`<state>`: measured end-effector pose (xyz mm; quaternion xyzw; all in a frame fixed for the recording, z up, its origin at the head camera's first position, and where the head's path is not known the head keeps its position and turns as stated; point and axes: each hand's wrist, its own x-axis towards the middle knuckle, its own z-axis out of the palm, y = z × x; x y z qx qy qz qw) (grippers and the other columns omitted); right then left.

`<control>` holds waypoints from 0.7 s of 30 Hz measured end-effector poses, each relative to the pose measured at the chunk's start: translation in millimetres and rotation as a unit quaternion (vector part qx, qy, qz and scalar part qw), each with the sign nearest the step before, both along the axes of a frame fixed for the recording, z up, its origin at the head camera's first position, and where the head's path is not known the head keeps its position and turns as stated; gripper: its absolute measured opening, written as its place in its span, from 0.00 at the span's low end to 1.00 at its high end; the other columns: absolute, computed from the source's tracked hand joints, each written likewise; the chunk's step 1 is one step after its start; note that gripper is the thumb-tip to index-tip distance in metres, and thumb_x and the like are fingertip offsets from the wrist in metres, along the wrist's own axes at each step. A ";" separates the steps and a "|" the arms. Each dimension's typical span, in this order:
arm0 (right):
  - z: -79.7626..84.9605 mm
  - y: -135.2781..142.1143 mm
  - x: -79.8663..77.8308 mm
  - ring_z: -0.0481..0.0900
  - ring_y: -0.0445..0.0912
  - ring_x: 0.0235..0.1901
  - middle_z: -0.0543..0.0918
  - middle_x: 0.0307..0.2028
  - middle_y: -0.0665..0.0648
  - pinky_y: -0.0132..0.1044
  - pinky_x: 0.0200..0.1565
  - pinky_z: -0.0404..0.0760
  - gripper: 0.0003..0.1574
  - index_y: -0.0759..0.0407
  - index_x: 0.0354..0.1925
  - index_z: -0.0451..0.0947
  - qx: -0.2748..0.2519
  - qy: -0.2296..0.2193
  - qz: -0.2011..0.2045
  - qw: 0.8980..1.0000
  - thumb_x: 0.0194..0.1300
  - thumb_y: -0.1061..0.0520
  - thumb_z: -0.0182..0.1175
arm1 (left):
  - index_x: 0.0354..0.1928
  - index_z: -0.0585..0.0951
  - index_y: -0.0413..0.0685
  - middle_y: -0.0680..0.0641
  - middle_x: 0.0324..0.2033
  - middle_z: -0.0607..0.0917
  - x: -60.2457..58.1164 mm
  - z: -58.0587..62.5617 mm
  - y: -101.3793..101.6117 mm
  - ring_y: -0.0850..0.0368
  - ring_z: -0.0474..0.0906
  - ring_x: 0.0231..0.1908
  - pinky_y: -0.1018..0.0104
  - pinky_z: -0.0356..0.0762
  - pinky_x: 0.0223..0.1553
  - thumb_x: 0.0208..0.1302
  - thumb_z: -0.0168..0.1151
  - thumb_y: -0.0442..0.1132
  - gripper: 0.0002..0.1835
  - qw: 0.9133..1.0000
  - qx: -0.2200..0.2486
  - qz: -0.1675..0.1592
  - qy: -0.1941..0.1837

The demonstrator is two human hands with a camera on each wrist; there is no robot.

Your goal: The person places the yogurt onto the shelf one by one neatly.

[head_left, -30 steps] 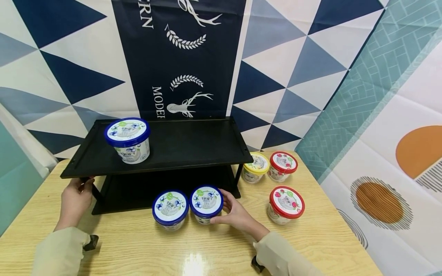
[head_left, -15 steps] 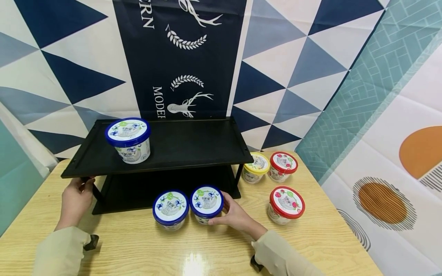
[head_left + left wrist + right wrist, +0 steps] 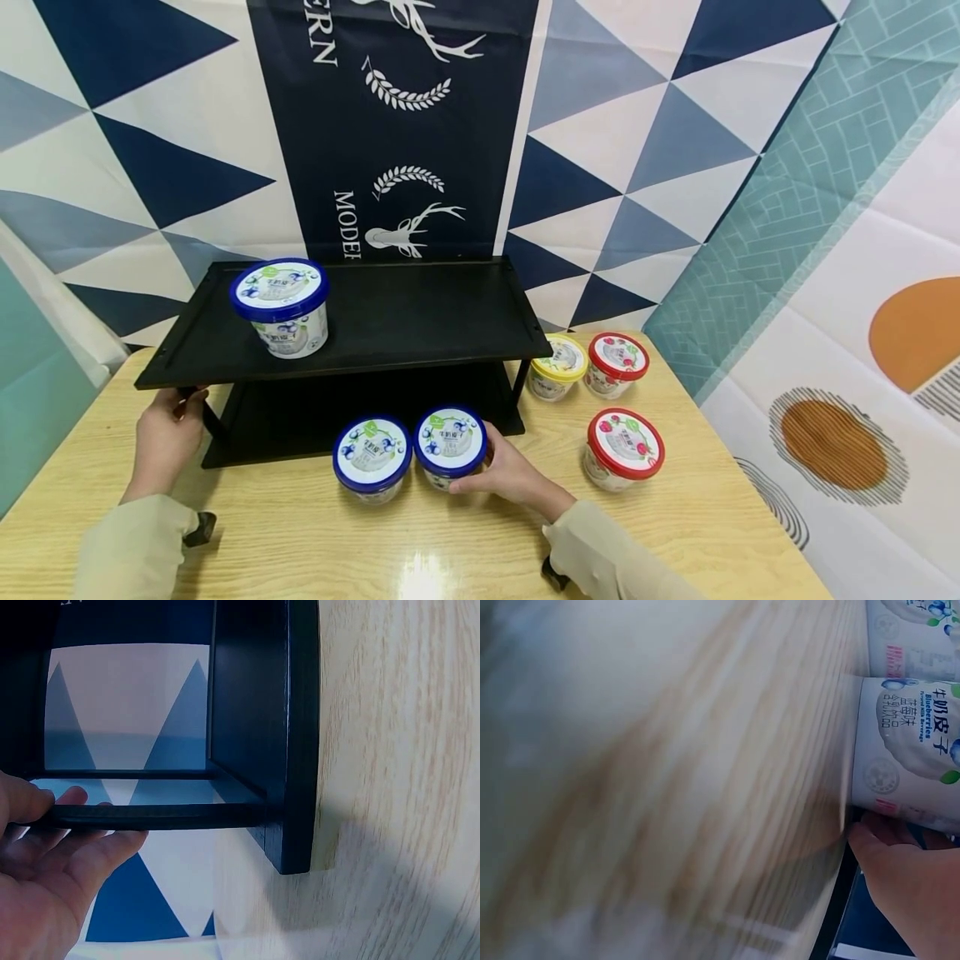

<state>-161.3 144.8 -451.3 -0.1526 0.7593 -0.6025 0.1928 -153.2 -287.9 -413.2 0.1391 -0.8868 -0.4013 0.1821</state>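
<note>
My left hand (image 3: 167,442) is at the left end of a black two-tier shelf (image 3: 420,312). In the left wrist view its thumb and fingers curl round the shelf's thin black post (image 3: 165,817). My right hand (image 3: 513,477) holds a blue-lidded blueberry tub (image 3: 450,442) from its right side, thumb in front, the other fingers mostly hidden behind. That tub stands upright on the table before the lower tier, beside a second blue-lidded tub (image 3: 372,454). In the right wrist view, the held tub's printed side (image 3: 907,750) shows above the hand.
Another blue-lidded tub (image 3: 281,304) stands on the upper tier's left part. Right of the shelf are a yellow-lidded tub (image 3: 558,367) and a red-lidded tub (image 3: 617,365), with another red-lidded tub (image 3: 624,446) nearer. A patterned cloth backdrop (image 3: 592,142) hangs behind the wooden table (image 3: 315,550).
My right thumb and wrist have shifted slightly left around the tub. The left hand, the shelf and the tubs keep their places.
</note>
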 end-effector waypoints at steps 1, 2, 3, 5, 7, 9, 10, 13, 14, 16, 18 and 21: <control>-0.5 -0.3 0.1 0.61 0.57 0.66 0.66 0.63 0.59 0.58 0.69 0.57 0.62 0.59 0.69 0.49 0.000 0.000 0.000 1.000 0.44 0.56 0.75 | 0.53 0.71 0.30 0.25 0.54 0.73 0.1 -0.1 0.0 0.31 0.70 0.54 0.40 0.71 0.51 0.72 0.39 0.38 0.19 1.000 -0.002 0.000 -0.001; -0.9 -0.6 0.1 0.61 0.57 0.66 0.66 0.63 0.59 0.58 0.68 0.57 0.62 0.59 0.69 0.50 0.001 0.000 -0.001 1.000 0.44 0.56 0.76 | 0.52 0.71 0.30 0.25 0.54 0.73 0.4 -0.4 0.2 0.31 0.69 0.54 0.40 0.71 0.51 0.72 0.39 0.39 0.19 1.000 0.001 0.000 -0.001; -1.5 -0.8 0.0 0.62 0.57 0.65 0.67 0.63 0.59 0.58 0.68 0.57 0.62 0.59 0.69 0.49 0.002 -0.001 -0.001 1.000 0.44 0.56 0.75 | 0.52 0.71 0.30 0.25 0.54 0.73 0.4 -0.6 0.3 0.31 0.70 0.54 0.41 0.72 0.51 0.72 0.39 0.39 0.19 1.000 -0.001 0.000 -0.002; -1.8 -1.2 0.0 0.62 0.56 0.65 0.67 0.63 0.59 0.58 0.68 0.57 0.62 0.59 0.69 0.49 0.002 -0.002 -0.002 1.000 0.44 0.57 0.75 | 0.53 0.71 0.30 0.26 0.54 0.73 0.4 -0.4 0.1 0.31 0.70 0.54 0.42 0.72 0.50 0.72 0.39 0.38 0.19 1.000 -0.005 0.000 -0.003; -2.0 -1.5 -0.2 0.62 0.56 0.65 0.67 0.63 0.59 0.58 0.68 0.57 0.62 0.58 0.70 0.49 0.001 -0.003 -0.003 1.000 0.44 0.57 0.75 | 0.53 0.71 0.30 0.26 0.54 0.73 -0.1 -0.4 -0.1 0.31 0.70 0.54 0.42 0.73 0.49 0.71 0.39 0.38 0.19 1.000 -0.005 -0.001 -0.001; -2.2 -1.9 -0.6 0.61 0.56 0.65 0.67 0.63 0.59 0.58 0.69 0.57 0.62 0.58 0.70 0.49 0.001 -0.003 -0.003 1.000 0.44 0.58 0.75 | 0.53 0.71 0.31 0.26 0.54 0.73 -0.6 -0.2 -0.5 0.32 0.70 0.54 0.43 0.73 0.49 0.71 0.39 0.38 0.19 1.000 -0.011 0.002 -0.001; -2.4 -2.0 -0.7 0.61 0.56 0.65 0.67 0.63 0.59 0.58 0.69 0.57 0.62 0.58 0.70 0.49 0.001 -0.002 -0.004 1.000 0.44 0.58 0.75 | 0.53 0.71 0.31 0.26 0.54 0.73 -0.7 -0.2 -0.4 0.32 0.70 0.54 0.43 0.73 0.49 0.71 0.39 0.38 0.19 1.000 -0.011 0.002 -0.001; -3.5 -2.1 -0.9 0.62 0.56 0.65 0.67 0.63 0.59 0.58 0.68 0.57 0.62 0.58 0.69 0.50 0.001 -0.001 -0.007 1.000 0.43 0.57 0.76 | 0.53 0.71 0.31 0.26 0.54 0.73 -0.3 0.0 0.6 0.32 0.70 0.54 0.43 0.73 0.50 0.72 0.39 0.38 0.19 1.000 -0.007 0.003 -0.003; -3.7 -2.3 -1.0 0.62 0.56 0.65 0.68 0.63 0.59 0.58 0.68 0.57 0.62 0.58 0.69 0.50 0.001 0.000 -0.008 1.000 0.43 0.57 0.76 | 0.53 0.71 0.31 0.26 0.54 0.73 0.1 0.1 0.8 0.32 0.70 0.54 0.42 0.72 0.50 0.72 0.39 0.38 0.19 1.000 -0.005 0.003 -0.004; -4.3 -2.6 -1.3 0.63 0.56 0.65 0.68 0.62 0.59 0.58 0.68 0.57 0.63 0.58 0.69 0.51 0.000 0.001 -0.010 1.000 0.42 0.57 0.76 | 0.53 0.71 0.31 0.26 0.54 0.73 0.5 0.6 1.2 0.32 0.70 0.54 0.45 0.74 0.49 0.72 0.39 0.38 0.19 1.000 -0.002 0.002 -0.004; -5.1 -2.9 -1.5 0.63 0.56 0.64 0.68 0.62 0.59 0.58 0.68 0.57 0.63 0.57 0.69 0.51 0.000 0.002 -0.012 1.000 0.41 0.57 0.77 | 0.54 0.71 0.31 0.27 0.55 0.73 0.4 1.1 1.1 0.32 0.70 0.54 0.49 0.75 0.47 0.72 0.38 0.38 0.19 1.000 -0.005 0.003 -0.007; -5.3 -3.4 -1.5 0.64 0.56 0.64 0.68 0.62 0.59 0.57 0.68 0.58 0.63 0.57 0.69 0.51 0.000 0.003 -0.015 1.000 0.41 0.57 0.77 | 0.54 0.71 0.31 0.27 0.55 0.73 0.5 1.8 1.3 0.32 0.70 0.55 0.50 0.76 0.47 0.72 0.38 0.39 0.20 1.000 -0.003 0.002 -0.008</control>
